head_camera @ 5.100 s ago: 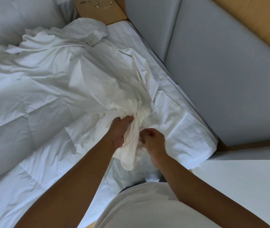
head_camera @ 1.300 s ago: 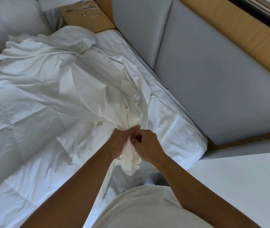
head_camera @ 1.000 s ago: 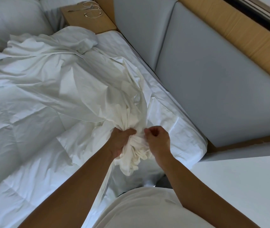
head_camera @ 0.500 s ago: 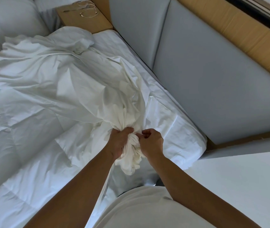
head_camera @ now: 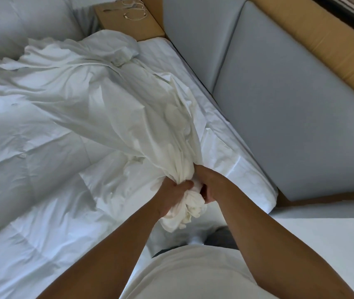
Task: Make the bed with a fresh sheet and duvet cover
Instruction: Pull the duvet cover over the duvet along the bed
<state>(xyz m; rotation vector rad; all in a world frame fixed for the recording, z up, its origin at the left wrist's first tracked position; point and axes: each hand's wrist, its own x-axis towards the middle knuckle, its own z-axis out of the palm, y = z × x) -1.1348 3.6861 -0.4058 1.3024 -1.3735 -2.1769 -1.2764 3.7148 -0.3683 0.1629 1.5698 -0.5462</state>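
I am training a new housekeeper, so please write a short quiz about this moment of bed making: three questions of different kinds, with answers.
1. True or false: the left hand rests flat on the duvet.
2. What does the right hand grip? A) a pillow B) the bunched white cover C) a cup
3. What lies on the wooden shelf?
Key: 1 false, it grips the cover; 2 B; 3 a thin looped cord.
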